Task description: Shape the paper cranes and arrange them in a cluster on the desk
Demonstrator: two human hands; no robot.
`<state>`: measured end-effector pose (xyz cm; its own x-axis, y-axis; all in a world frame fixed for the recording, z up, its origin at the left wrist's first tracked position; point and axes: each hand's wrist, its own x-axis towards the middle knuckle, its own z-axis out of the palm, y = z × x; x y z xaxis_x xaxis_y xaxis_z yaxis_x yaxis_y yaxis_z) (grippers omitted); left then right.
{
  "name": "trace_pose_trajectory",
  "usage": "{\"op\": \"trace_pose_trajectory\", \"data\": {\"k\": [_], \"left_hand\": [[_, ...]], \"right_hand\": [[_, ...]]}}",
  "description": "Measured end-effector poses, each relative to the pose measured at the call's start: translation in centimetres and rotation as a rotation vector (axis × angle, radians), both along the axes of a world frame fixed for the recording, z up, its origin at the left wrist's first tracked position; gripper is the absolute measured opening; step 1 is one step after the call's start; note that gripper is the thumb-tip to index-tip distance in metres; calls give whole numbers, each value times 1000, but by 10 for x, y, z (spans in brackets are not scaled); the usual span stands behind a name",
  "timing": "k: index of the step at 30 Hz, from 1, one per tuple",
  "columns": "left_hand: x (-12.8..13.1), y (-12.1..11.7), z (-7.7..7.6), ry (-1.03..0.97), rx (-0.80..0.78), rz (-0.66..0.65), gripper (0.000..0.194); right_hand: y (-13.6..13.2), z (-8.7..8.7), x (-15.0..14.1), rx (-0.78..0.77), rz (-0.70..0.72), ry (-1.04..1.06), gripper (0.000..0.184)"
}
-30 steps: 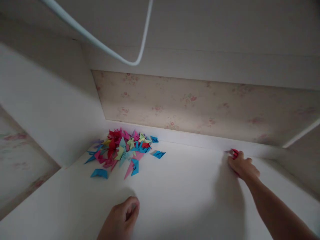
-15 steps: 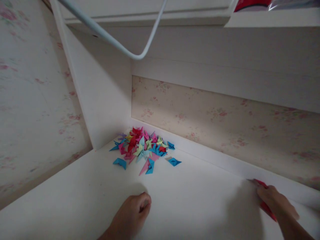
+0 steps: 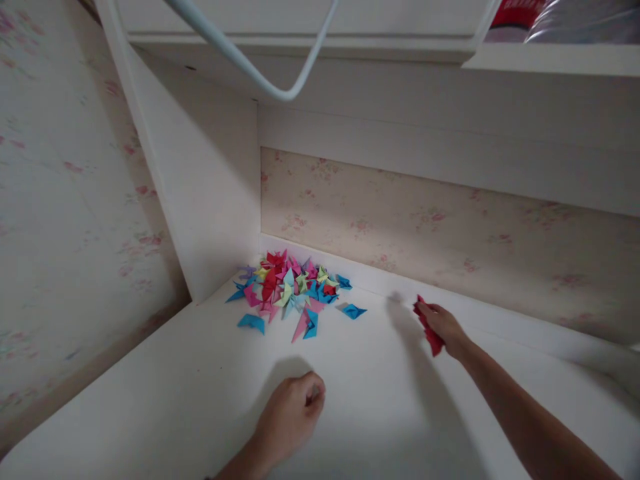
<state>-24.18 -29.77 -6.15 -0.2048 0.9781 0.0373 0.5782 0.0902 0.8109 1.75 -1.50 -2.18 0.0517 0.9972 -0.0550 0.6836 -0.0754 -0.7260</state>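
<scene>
Loosely curled into a fist, my left hand is over the white desktop at the lower middle; nothing shows in its fingers. My right hand grips a red folded paper piece with jagged edges, held above the desk near the back wall. The fingers cover part of this piece, so its full shape is hidden. Ahead of my left hand lies a heap of colourful folded paper figures. Loose blue figures lie at its near side, one at the left and another at the right.
The white desktop runs into a corner with a white side panel and a low back ledge. A pale bent tube hangs overhead in front of a cabinet. Red and clear packaging sits on the upper right shelf.
My right hand has moved left and farther back with the red paper piece, toward the heap. My left hand stays curled and appears slightly farther right, as the view has shifted a little.
</scene>
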Motion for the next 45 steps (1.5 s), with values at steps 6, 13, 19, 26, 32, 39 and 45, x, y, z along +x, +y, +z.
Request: {"op": "trace_pose_trajectory", "data": {"k": [6,13,19,26,32,39,45], "left_hand": [[-4,1,-1,16,3,-52,20],[-6,3,-6,33,-31,-26,19],[-7,3,-6,52,-26,-48,18],[-7,3,-7,57,-15,-48,17],[-5,5,-11,78,19,-59,18],[-8,5,-16,47,19,-83,23],[-10,7,-18,39,107,-101,21]], "right_hand": [[-41,18,-167,-102,346,219,35],[-55,46,-271,-11,557,85,52],[-100,35,-256,169,664,-131,35],[-131,5,-228,194,1146,-496,26],[-155,1,-252,363,1323,-366,24],[-172,-10,-299,293,1380,-258,26],[-188,-2,-256,244,1194,-67,31]]}}
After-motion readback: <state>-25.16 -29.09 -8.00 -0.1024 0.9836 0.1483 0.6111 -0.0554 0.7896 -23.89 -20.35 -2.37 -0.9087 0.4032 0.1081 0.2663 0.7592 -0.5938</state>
